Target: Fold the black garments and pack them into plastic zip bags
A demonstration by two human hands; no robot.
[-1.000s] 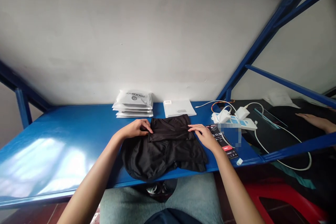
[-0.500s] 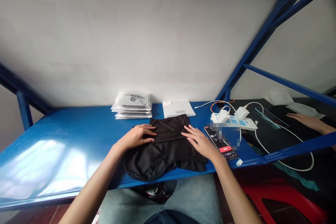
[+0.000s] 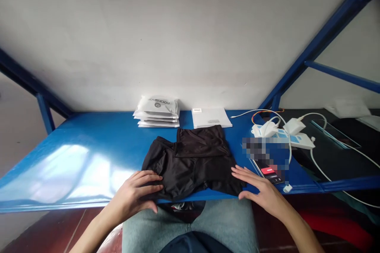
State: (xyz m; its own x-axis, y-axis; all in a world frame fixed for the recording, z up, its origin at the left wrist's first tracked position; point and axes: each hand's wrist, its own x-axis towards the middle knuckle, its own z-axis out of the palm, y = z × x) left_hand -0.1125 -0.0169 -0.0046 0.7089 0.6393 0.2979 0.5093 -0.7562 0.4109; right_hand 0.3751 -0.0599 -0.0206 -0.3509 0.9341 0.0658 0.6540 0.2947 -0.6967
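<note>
A black garment (image 3: 190, 170) lies on the blue tabletop (image 3: 97, 138) in front of me, with a rectangular black section folded flat over its upper part. My left hand (image 3: 139, 191) rests with spread fingers on the garment's lower left edge, its thumb at the table's front edge. At the lower right edge of the garment, my right hand (image 3: 258, 189) is open, fingertips touching the cloth and thumb held apart. Neither hand grips the fabric.
Behind the garment are a stack of packaged items (image 3: 157, 111) and flat white packages (image 3: 211, 118). To the right are a phone (image 3: 271, 172), a white power strip (image 3: 299, 140), chargers and loose cables. Blue metal bars (image 3: 314, 43) slant up at the side.
Both hands have moved off the upper folded section, down and outward to the garment's lower corners. The view has shifted a little, and the garment's upper left part is now uncovered.
</note>
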